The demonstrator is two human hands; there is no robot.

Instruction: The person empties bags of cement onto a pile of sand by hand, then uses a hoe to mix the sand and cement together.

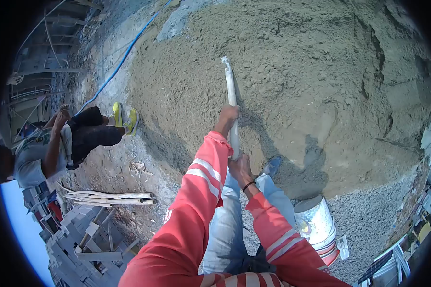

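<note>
A long pale pole (231,86) with a whitish, ragged far end reaches out over a mound of grey-brown sand (282,62). My left hand (229,115) is wrapped round the middle of the pole. Lower down, near the pole's close end, my right hand (240,167) grips it too, with a dark band on the wrist. The far tip lies at the sand's surface; whether it is sunk in cannot be told. Both arms are in red sleeves with white stripes.
A person (43,148) in yellow shoes stands at the left. A blue hose (121,61) crosses the upper left. Several poles (110,197) lie on the ground at lower left, near stacked blocks (81,239). A white bucket (316,222) sits on gravel (368,215) at lower right.
</note>
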